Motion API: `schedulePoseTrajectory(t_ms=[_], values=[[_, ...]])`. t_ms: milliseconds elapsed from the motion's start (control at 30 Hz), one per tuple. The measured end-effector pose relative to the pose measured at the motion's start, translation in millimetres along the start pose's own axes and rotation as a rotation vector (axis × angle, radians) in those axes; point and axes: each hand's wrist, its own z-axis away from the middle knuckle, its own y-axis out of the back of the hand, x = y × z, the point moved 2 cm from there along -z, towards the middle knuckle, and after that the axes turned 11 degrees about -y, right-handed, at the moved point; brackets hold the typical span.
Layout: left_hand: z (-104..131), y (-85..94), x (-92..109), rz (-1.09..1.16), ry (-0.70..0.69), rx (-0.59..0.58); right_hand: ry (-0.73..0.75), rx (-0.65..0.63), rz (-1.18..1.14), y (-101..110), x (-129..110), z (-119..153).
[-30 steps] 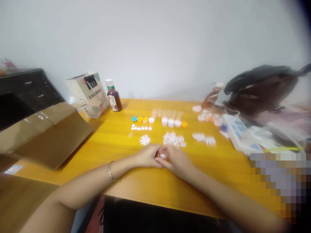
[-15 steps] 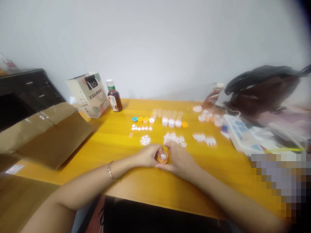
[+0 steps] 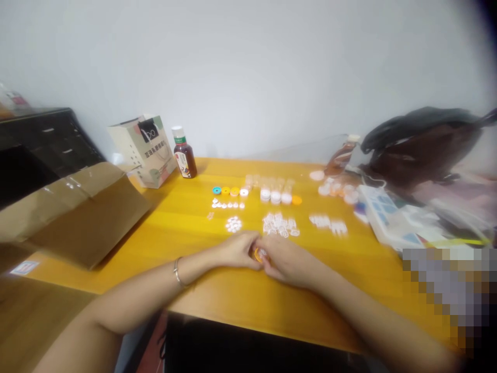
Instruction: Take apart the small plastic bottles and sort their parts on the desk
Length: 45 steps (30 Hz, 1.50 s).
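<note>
Low over the near part of the table, my left hand (image 3: 239, 250) curls its fingers round an orange round cap (image 3: 258, 254) with a clear part on top. My right hand (image 3: 290, 260) closes over the same piece from the right, thumb on its near side. Much of the cap is hidden by fingers. Just beyond my hands lie small white discs (image 3: 233, 224) and a heap of small white plastic parts (image 3: 280, 224). Farther right are short white pieces (image 3: 328, 224), blurred.
A row of coloured caps (image 3: 225, 191), white caps (image 3: 275, 197) and clear containers (image 3: 267, 183) stand farther back. A dark bottle (image 3: 185, 160) and a paper bag (image 3: 149, 155) are behind left, with a cardboard box (image 3: 85, 217) at left. A dark bag (image 3: 419, 140) lies right.
My right hand has closed in from the right, its fingers and thumb now covering more of the orange cap. My left hand stays nearly where it was.
</note>
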Motion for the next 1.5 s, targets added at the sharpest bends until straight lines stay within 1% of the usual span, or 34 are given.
schedulePoseTrajectory(t_ms=[33,100,167,233,300,400,467,600,667,700,767,833,900,933,1000,1100,1133,1200,1267,1333,1400,1433,1500], values=[[-0.2,-0.4,-0.5,0.015,-0.003,-0.008,-0.009,0.019,-0.014,1.3,-0.7,0.2],[-0.8,-1.4,-1.5,0.053,-0.009,-0.02,-0.076,0.11,-0.014,1.8,-0.6,0.4],[-1.2,-1.8,-1.7,0.081,-0.011,-0.018,-0.177,0.207,0.038,-1.1,1.2,0.5],[-1.2,-1.4,-0.9,0.085,-0.012,-0.003,-0.247,0.246,0.112,-6.6,3.5,0.2],[-1.0,-0.8,0.4,0.079,-0.018,0.004,-0.26,0.232,0.158,-12.2,5.3,-0.3],[-0.5,-0.6,1.5,0.059,-0.029,0.0,-0.223,0.2,0.139,-14.8,6.7,-0.6],[-0.1,-0.5,1.1,0.029,-0.031,0.004,-0.171,0.155,0.093,-11.4,6.1,-0.6],[0.2,0.8,0.4,-0.038,-0.024,0.006,-0.024,0.013,0.04,2.7,1.4,0.5],[-0.3,1.5,1.4,-0.04,-0.035,-0.001,0.028,-0.018,0.009,7.7,-0.9,1.3],[-0.6,1.5,2.1,-0.025,-0.046,-0.006,0.032,-0.009,-0.008,8.4,-1.4,1.4],[-1.2,0.8,3.3,0.028,-0.065,-0.015,-0.037,0.059,-0.013,6.0,-0.1,0.9],[-1.4,-0.1,3.7,0.068,-0.065,-0.014,-0.172,0.126,0.033,-0.5,3.3,-0.2],[-0.9,-0.5,3.1,0.077,-0.049,-0.01,-0.285,0.137,0.067,-6.6,6.1,-1.4],[-0.6,-0.3,2.8,0.069,-0.045,-0.012,-0.3,0.124,0.061,-8.0,6.4,-1.9],[0.0,1.2,2.4,0.036,-0.043,-0.015,-0.237,0.082,0.019,-5.7,4.8,-2.0],[0.9,4.5,3.0,0.011,-0.056,-0.032,-0.059,0.023,-0.021,7.4,1.0,1.1],[1.2,5.3,3.5,0.022,-0.061,-0.043,-0.03,0.027,-0.026,12.7,1.3,2.8],[1.9,5.9,4.2,0.044,-0.06,-0.057,-0.05,0.11,-0.059,23.0,6.0,5.8],[2.8,5.4,4.0,0.039,-0.039,-0.049,-0.143,0.255,-0.124,31.7,15.9,6.0],[3.6,4.3,3.0,0.02,-0.019,-0.035,-0.268,0.4,-0.198,39.4,29.6,0.3],[4.0,3.0,1.8,0.007,-0.015,-0.036,-0.385,0.488,-0.26,46.9,44.8,-13.9],[4.1,2.6,1.2,0.001,-0.019,-0.036,-0.431,0.511,-0.28,50.8,52.3,-24.4],[3.9,2.5,0.3,-0.013,-0.033,-0.035,-0.501,0.502,-0.276,57.0,66.8,-50.9]])
